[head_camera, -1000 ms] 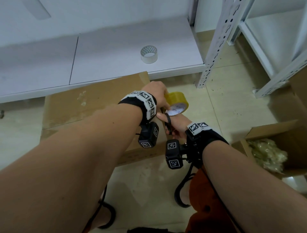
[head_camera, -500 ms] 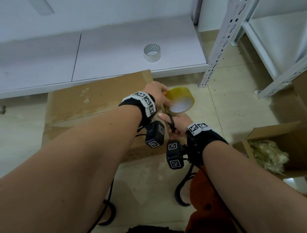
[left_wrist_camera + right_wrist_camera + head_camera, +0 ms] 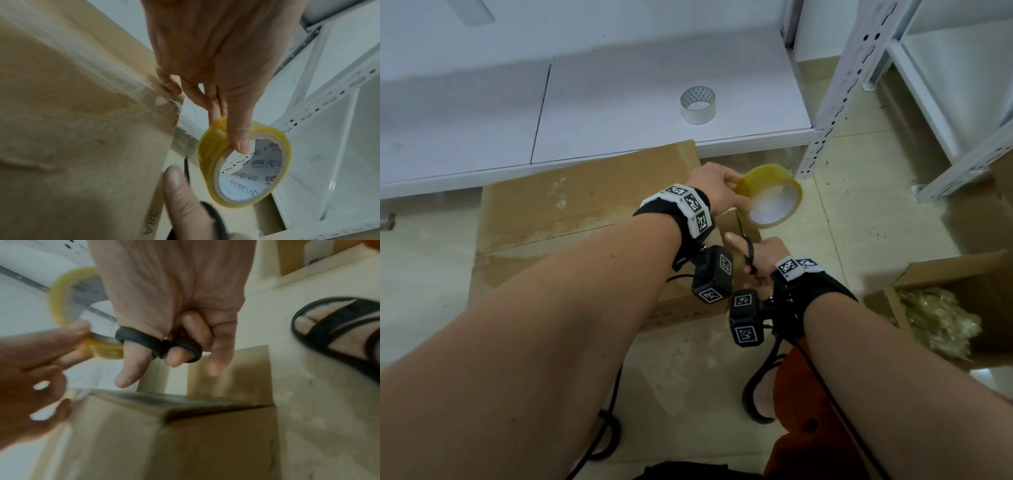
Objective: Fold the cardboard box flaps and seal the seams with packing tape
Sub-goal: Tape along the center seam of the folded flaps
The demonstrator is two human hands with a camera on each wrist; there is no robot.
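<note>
Tape roll [image 3: 768, 195] lifted rightward, hole toward camera — left hand [image 3: 714, 186] pinching it; right hand [image 3: 760, 260] gripping scissors [image 3: 748, 255].

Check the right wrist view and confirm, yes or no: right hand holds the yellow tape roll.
No: the right hand has fingers through black scissors; the left hand holds the yellow tape roll.

A clear tape roll [image 3: 698, 105] stands on the white shelf [image 3: 619, 102]. At right, an open carton [image 3: 945, 274] holds pale crumpled filler [image 3: 938, 322]. Tiled floor [image 3: 876, 212]; perforated white upright [image 3: 835, 102]; black sandal [image 3: 337, 327].
</note>
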